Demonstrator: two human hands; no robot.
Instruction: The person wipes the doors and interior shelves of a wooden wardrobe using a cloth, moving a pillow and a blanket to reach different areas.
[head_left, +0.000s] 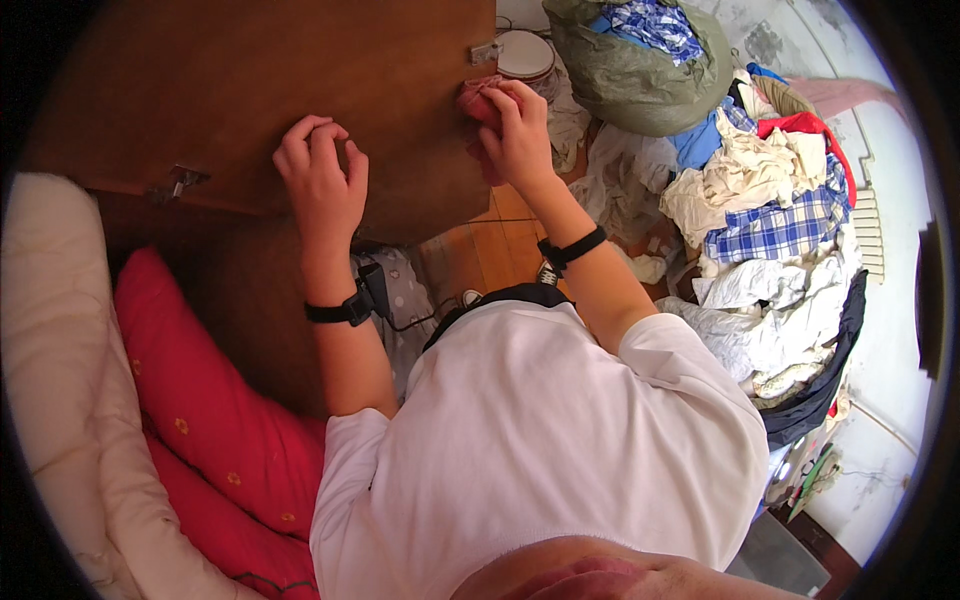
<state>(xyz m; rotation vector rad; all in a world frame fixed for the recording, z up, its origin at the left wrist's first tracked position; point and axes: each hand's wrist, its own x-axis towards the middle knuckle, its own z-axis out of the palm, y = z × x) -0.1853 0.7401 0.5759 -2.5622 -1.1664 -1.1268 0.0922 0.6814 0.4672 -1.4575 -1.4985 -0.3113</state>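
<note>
In my right hand (525, 139) is a crumpled pinkish-red cloth (480, 101), pressed near the right edge of a brown wooden panel (225, 82). Part of the cloth hangs below my fingers. My left hand (322, 161) is over the same panel with bent fingers and the thumb apart, holding nothing visible; whether its fingertips touch the wood is hard to tell. One metal hinge (486, 52) is on the panel's right edge, just above the cloth. Another metal hinge (184, 181) sits at the lower left edge. Each wrist wears a black strap.
On the left lie red cushions (217, 397) and a cream quilt (60, 337). A green plastic bag (637, 82) of clothes and a large clothes heap (772, 217) stand to the right. A round white-topped object (525, 54) is behind my right hand, above the wooden floor (487, 255).
</note>
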